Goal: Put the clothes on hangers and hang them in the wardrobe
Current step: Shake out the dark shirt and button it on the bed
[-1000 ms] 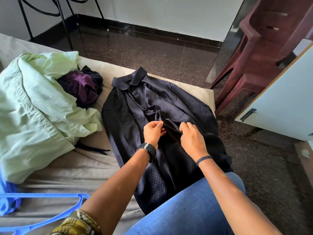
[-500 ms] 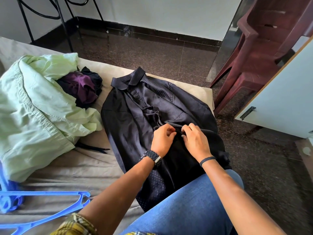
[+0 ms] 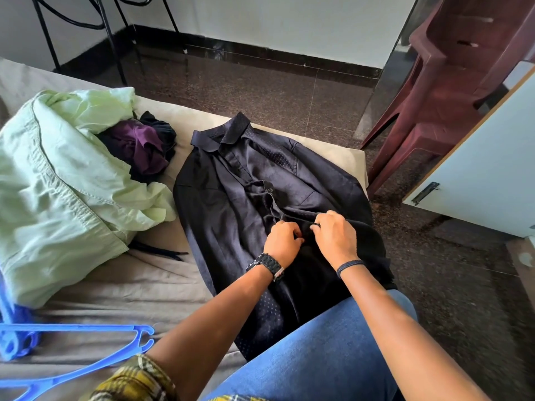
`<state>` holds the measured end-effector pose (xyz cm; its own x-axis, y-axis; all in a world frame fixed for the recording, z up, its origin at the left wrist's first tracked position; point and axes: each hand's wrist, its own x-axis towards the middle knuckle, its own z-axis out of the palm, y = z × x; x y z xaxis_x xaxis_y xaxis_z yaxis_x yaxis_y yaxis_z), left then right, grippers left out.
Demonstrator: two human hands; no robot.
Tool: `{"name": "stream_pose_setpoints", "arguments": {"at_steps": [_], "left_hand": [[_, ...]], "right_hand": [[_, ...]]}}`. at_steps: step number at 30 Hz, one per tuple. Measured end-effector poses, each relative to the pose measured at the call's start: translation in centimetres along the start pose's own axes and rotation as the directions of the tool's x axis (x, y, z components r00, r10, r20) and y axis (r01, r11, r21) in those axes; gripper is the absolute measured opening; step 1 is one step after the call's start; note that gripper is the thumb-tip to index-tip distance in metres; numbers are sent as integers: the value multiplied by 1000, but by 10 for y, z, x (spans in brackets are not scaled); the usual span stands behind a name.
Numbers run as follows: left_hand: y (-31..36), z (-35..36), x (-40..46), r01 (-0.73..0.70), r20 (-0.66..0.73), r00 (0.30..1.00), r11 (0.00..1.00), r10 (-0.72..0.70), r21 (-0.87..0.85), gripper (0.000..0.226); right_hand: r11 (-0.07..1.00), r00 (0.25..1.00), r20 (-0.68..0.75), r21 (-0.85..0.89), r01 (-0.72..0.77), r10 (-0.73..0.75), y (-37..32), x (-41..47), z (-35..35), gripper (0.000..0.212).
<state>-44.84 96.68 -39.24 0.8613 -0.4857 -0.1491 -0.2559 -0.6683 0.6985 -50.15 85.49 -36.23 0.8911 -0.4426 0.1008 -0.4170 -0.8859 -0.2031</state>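
A dark navy shirt [image 3: 231, 198] lies front-up on the beige bed [image 3: 144, 285], collar pointing away from me. My left hand [image 3: 282, 240] and my right hand [image 3: 335, 235] sit close together on the shirt's button placket near the middle, fingers curled and pinching the fabric edges. A blue plastic hanger [image 3: 86, 360] lies on the bed at the lower left. A pale green garment [image 3: 58, 183] is heaped at the left, with a purple garment [image 3: 139, 143] bunched against it.
Maroon plastic chairs [image 3: 451, 91] are stacked at the right. A white cabinet door [image 3: 486, 180] with a metal latch stands open at the right edge. Black metal legs [image 3: 110, 39] rise at the back. Dark speckled floor lies beyond the bed. My blue-jeaned knee [image 3: 318, 354] is in the foreground.
Both hands have moved down the shirt's placket toward me, staying close together and pinching the fabric. The shirt and the other clothes lie as before.
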Motion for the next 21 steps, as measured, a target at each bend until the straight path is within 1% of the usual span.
{"name": "stream_pose_setpoints", "arguments": {"at_steps": [2, 5, 7, 8, 10, 12, 15, 16, 18, 21], "left_hand": [[2, 0, -3, -31, 12, 999, 999, 31, 31, 14], [3, 0, -7, -53, 15, 998, 998, 53, 38, 22], [1, -2, -7, -36, -2, 999, 999, 36, 21, 23], [-2, -3, -7, -17, -13, 1000, 1000, 17, 2, 21], [-7, -5, -8, 30, -27, 999, 999, -31, -39, 14], [-10, -5, -9, 54, -25, 998, 997, -56, -58, 12], [-6, -4, -12, 77, -43, 996, 995, -79, -63, 20], [-4, -4, -13, 94, -54, 994, 992, -99, -84, 22], [-1, -4, -14, 133, -64, 988, 985, -141, -114, 26], [-1, -4, -14, 150, -34, 987, 982, -155, -118, 16]], "right_hand": [[1000, 1000, -7, -18, -20, 20, -2, -2, -3, 21], [997, 997, 50, 68, 47, -51, 0, -5, -2, 20], [985, 991, 84, 146, 92, -105, 6, -8, -1, 20], [981, 990, 73, 161, 111, -124, 10, -10, -2, 20], [978, 988, 48, 158, 137, -146, 16, -11, -2, 19], [978, 982, 88, 141, 155, -168, 20, -11, -3, 17], [987, 963, 238, 128, 98, -126, 18, -12, -8, 14], [988, 961, 255, 137, 74, -107, 17, -13, -8, 12], [982, 969, 234, 183, 36, -79, 16, -14, -9, 11], [950, 968, 252, 302, -81, 3, 16, -14, -10, 18]]}}
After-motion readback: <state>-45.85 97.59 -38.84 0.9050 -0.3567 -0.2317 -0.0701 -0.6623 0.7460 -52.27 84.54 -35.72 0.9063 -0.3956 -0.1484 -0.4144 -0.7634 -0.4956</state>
